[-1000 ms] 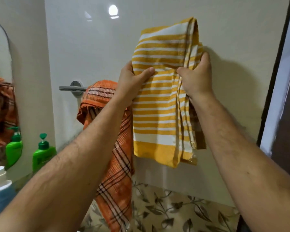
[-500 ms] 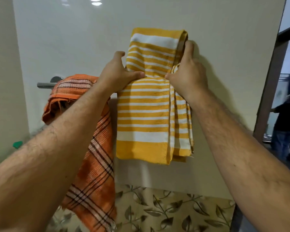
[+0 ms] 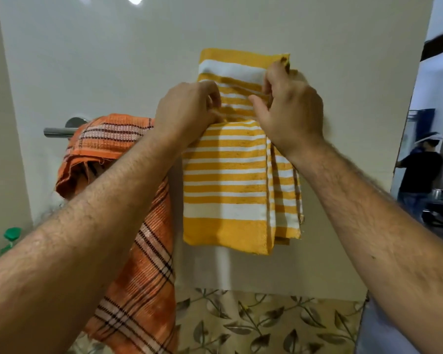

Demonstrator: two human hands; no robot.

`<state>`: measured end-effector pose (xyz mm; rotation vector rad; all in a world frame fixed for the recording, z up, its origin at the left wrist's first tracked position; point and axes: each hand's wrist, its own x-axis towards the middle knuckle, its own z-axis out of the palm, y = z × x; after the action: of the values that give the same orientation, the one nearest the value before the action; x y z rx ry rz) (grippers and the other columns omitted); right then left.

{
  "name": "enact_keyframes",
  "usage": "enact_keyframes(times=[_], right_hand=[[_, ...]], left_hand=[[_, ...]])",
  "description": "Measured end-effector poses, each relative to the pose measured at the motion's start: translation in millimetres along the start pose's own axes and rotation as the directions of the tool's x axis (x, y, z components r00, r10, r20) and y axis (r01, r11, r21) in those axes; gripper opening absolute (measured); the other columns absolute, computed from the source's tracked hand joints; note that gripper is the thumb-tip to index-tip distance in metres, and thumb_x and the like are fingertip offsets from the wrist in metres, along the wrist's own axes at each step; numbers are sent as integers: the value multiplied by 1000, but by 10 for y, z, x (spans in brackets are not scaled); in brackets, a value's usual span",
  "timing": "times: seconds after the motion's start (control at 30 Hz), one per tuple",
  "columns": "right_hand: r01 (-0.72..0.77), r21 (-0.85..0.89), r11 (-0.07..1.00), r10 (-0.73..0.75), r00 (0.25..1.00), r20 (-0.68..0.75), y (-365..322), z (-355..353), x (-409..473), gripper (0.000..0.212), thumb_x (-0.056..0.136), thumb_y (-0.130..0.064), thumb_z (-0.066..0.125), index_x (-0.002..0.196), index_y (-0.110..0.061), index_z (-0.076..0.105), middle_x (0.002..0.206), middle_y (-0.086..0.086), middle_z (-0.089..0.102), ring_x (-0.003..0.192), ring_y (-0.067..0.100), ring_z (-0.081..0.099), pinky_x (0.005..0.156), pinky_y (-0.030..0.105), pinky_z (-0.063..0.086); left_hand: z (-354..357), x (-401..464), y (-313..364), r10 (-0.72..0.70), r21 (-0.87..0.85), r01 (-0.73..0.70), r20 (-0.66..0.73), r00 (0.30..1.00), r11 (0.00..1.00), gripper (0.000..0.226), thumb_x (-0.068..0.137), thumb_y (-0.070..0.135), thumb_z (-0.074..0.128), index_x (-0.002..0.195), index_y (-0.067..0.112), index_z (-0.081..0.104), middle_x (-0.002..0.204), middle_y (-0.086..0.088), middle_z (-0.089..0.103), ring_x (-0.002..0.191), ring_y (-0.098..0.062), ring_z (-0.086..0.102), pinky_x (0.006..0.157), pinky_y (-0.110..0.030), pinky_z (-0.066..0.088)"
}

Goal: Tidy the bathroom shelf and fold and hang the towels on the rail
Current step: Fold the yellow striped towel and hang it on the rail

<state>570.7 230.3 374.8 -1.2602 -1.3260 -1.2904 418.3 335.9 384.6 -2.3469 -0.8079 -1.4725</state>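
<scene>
A folded yellow towel with white stripes (image 3: 225,180) hangs against the cream wall, its upper flap standing above my hands. My left hand (image 3: 187,111) pinches its left edge at the fold line. My right hand (image 3: 289,106) grips the flap's right side, fingers curled into the cloth. An orange plaid towel (image 3: 118,139) is draped loosely over the metal rail (image 3: 58,131) to the left, one long end hanging down behind my left forearm. The rail under the yellow towel is hidden.
A green pump bottle cap (image 3: 12,233) shows at the lower left. Leaf-patterned tiles (image 3: 266,325) run below the wall. An open doorway at the right shows a person (image 3: 420,175) in a dark shirt standing in another room.
The view has swung right and closer, so the mirror and bottles have left the frame. Both hands have shifted inward and up on the yellow towel, which now sits lower with its flap folded over.
</scene>
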Motion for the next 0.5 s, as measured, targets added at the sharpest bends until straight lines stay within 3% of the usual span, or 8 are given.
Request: enact_keyframes(times=[0.03,0.1,0.17,0.23,0.37,0.47,0.5], right_hand=[[56,50,997,-57,998,21,0,-2,9,28,90,-38,64,96,-12,59,76,-4,55,69,18,56,59,28,34],[92,107,990,-112,974,195,28,29,59,45,93,-57,48,95,-15,63,86,-3,62,80,17,56,67,33,41],[95,97,991,-127,901,414,54,46,83,70,89,-72,27,97,-17,70,97,-2,69,93,19,57,81,38,45],[77,100,992,-118,845,521,55,22,71,85,82,-82,19,104,-19,73,101,-4,71,99,17,60,83,36,46],[61,58,996,-84,747,660,7,-82,84,89,70,-92,25,112,-28,70,105,-11,69,100,14,61,85,35,46],[51,12,999,-41,624,781,-60,-156,126,72,62,-93,46,100,-34,62,93,-21,59,94,11,56,81,34,44],[41,-1,999,-23,582,813,-69,-167,145,68,62,-89,55,105,-37,60,95,-21,57,94,10,54,81,31,42]], left_hand=[[-10,23,-4,17,6,-18,47,999,1000,20,83,37,73,101,28,70,94,5,67,92,-21,62,75,-35,49],[-29,62,-6,30,33,-34,128,991,999,20,89,40,68,106,31,73,99,6,69,90,-14,58,74,-32,45],[-43,75,-16,24,54,-34,176,984,998,22,92,43,62,106,31,74,101,4,71,89,-14,57,73,-32,42],[-40,65,-46,36,89,-54,193,981,995,27,95,45,56,105,28,75,99,-2,72,90,-19,59,71,-34,42],[-51,14,-80,-27,119,-7,275,961,993,57,99,60,37,101,16,74,84,-7,66,85,-24,60,70,-35,42],[-57,-25,-80,-97,84,70,389,916,994,75,99,64,20,103,8,71,91,-9,62,93,-25,57,82,-36,41],[-68,-39,-74,-100,73,75,429,898,994,79,98,64,16,105,8,70,97,-11,64,95,-24,56,85,-36,40]])
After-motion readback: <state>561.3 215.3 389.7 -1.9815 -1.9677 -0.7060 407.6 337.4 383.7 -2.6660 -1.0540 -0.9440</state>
